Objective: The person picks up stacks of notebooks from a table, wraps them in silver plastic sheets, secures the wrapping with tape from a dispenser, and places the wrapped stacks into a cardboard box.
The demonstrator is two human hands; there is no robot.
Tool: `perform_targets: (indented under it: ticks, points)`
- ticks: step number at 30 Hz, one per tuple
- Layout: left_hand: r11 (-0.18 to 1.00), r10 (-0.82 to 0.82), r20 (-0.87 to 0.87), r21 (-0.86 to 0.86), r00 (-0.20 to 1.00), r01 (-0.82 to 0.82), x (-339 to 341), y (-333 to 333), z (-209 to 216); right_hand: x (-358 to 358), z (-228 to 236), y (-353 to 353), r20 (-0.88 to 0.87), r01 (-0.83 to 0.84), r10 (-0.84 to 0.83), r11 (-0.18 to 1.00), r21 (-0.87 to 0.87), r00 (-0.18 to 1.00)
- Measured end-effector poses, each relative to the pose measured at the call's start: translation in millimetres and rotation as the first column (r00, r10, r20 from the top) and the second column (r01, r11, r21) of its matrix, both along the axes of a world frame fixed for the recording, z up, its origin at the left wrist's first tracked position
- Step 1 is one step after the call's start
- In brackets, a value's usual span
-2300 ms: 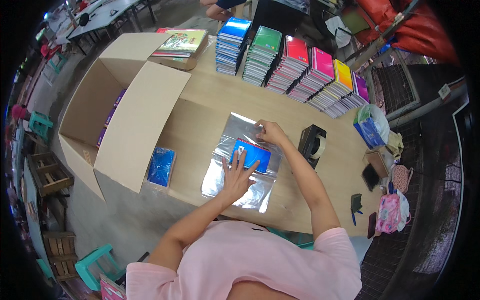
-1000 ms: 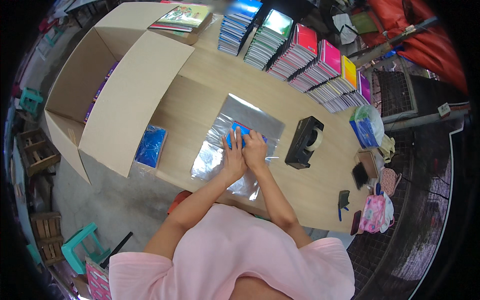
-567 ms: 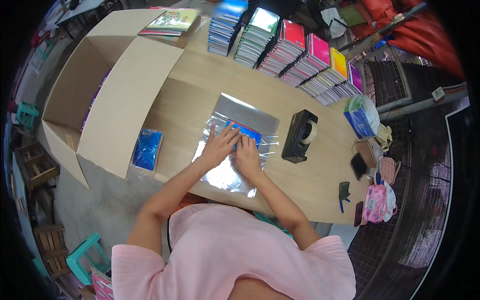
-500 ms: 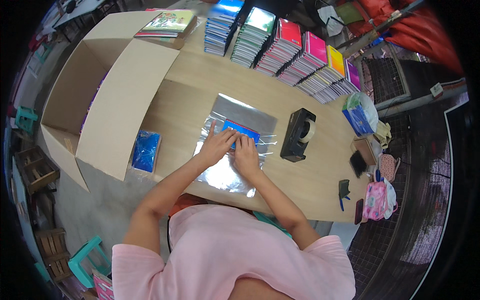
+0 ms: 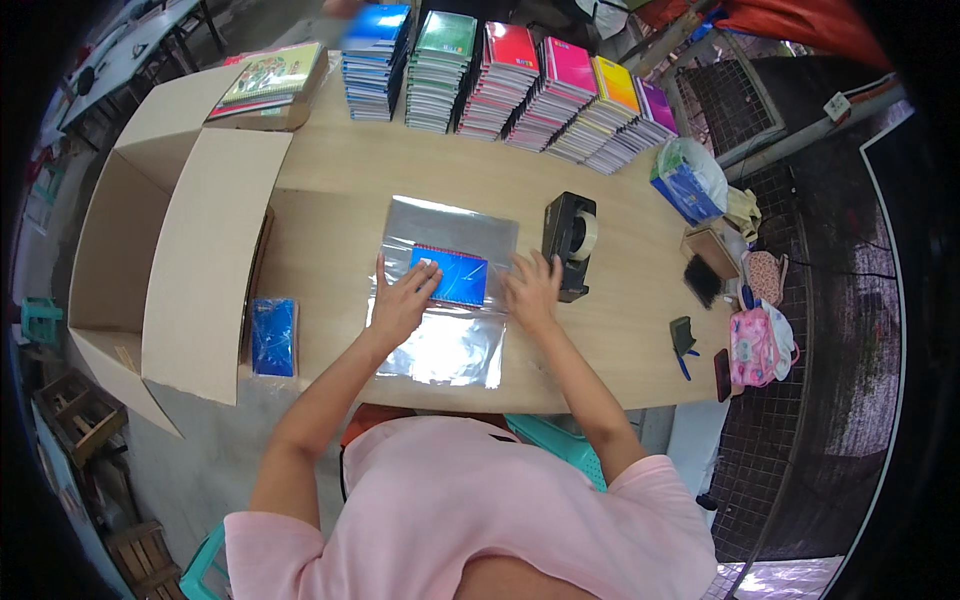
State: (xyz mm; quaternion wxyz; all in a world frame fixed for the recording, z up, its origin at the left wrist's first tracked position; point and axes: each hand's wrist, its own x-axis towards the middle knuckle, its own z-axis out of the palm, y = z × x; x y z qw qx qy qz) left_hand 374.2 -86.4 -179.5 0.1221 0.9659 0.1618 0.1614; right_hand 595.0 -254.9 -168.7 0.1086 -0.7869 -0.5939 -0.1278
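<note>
The blue spiral notebook (image 5: 461,277) lay longways, left to right. The left hand (image 5: 401,306), fingers loose, touched its left end; the right hand (image 5: 532,294), grip unclear, was just right of it.

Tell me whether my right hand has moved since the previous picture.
Yes: your right hand has moved rightward, off the blue notebook, closer to the black tape dispenser.

The notebook (image 5: 462,280) is blue with a red coil (image 5: 445,251), the sheet (image 5: 455,350) silvery, the worktop (image 5: 335,235) pale tan; far notebook stacks (image 5: 495,85) run left to right blue, green, red, pink, yellow, purple.
</note>
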Motion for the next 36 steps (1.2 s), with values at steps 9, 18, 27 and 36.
perform_targets:
  ticks: [9,18,27,36]
  points:
    - [0.999,0.029,-0.012,-0.016,1.0,-0.029,-1,-4,-3,73,-4,-63,-0.978,0.813,-0.191,0.58,-0.04,0.088]
    - [0.999,0.051,0.033,0.002,0.998,-0.051,-10,-1,-2,23,-17,-70,-0.987,0.902,0.031,0.412,-0.132,-0.158]
    - [0.998,0.065,0.034,0.023,0.997,-0.065,-13,2,-15,-82,17,16,-0.997,0.458,0.02,0.889,-0.019,-0.08]
    - [0.996,0.063,0.022,-0.063,0.998,-0.061,-8,3,-8,-89,11,91,-0.56,0.423,-0.531,0.847,-0.321,0.637]
